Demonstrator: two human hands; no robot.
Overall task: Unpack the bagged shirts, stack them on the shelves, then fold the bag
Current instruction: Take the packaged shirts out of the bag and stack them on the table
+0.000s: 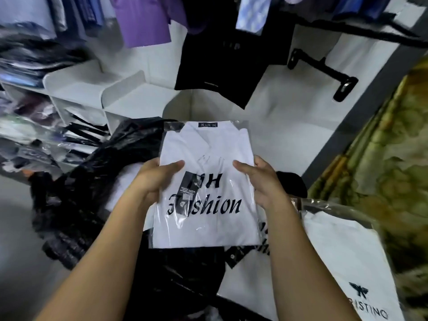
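Note:
A folded white shirt (209, 149) in a clear plastic sleeve printed "Fashion" is held up in the middle of the view. My left hand (154, 181) grips its left edge, thumb on top. My right hand (264, 181) grips its right edge the same way. Below and to the left lies the big crumpled black plastic bag (88, 181). More sleeved white shirts lie lower right, one printed with a bird logo (347, 258), another partly hidden under the held shirt. White shelves (129, 93) stand at the upper left.
Stacks of packaged shirts (27, 140) fill the shelving at far left. Purple, blue and black garments (222, 54) hang above on a rail. A black bracket (324, 72) juts from the white wall. A green-gold patterned cloth (393, 158) covers the right side.

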